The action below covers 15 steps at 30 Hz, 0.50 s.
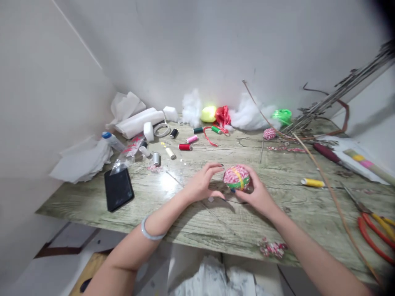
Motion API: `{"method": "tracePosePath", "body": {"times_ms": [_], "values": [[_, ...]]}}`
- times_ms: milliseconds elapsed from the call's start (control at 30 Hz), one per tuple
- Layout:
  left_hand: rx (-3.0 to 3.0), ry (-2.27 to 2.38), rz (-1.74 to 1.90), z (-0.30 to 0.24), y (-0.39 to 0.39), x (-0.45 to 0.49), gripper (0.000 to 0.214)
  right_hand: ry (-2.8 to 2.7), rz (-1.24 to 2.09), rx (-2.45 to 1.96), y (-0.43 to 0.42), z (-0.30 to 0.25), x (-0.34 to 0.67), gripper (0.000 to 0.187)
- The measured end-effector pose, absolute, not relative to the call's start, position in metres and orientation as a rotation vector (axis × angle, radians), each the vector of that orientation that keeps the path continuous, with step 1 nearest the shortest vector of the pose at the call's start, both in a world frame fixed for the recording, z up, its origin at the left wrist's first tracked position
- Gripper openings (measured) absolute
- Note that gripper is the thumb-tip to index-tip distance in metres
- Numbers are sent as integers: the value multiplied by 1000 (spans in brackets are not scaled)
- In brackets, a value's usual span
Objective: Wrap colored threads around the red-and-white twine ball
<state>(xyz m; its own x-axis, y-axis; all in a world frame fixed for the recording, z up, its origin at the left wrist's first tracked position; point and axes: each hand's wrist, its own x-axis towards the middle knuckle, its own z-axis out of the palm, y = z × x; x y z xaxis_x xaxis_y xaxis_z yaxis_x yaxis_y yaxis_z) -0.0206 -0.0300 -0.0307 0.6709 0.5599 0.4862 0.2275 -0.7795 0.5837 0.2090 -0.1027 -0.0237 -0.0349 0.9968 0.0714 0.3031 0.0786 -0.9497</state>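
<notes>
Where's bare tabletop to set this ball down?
Bare wood: between the phone and the left hand, and along the front edge below the wrists. A smaller patch between the right hand and the yellow spool. Crowded: spools and stuffing at the back, twigs and pliers on the right.

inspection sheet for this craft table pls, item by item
surface: wood-grain table, crowded along the back edge
job's things: pink wrapped ball with yellow and green bands
clutter: black phone, red spool, yellow spool, white stuffing, twigs, red-handled pliers
grippers: right hand cups the ball; left hand open, fingertips beside it
cables: nothing seen
surroundings: plain white walls, table set in a corner
</notes>
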Motion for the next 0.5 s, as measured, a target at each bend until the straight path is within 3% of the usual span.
{"method": "tracePosePath", "body": {"times_ms": [133,200,500], "values": [[2404,988,912,-29,-15,-31,43,-1292,694,-1535,-88,0,266,76],[2397,1071,917,-30,-8,-35,32,-1319,518,-1725,-79,5,303,75],[2410,1113,877,-33,-5,-34,24,-1247,572,-1869,-16,-29,389,61]]}}
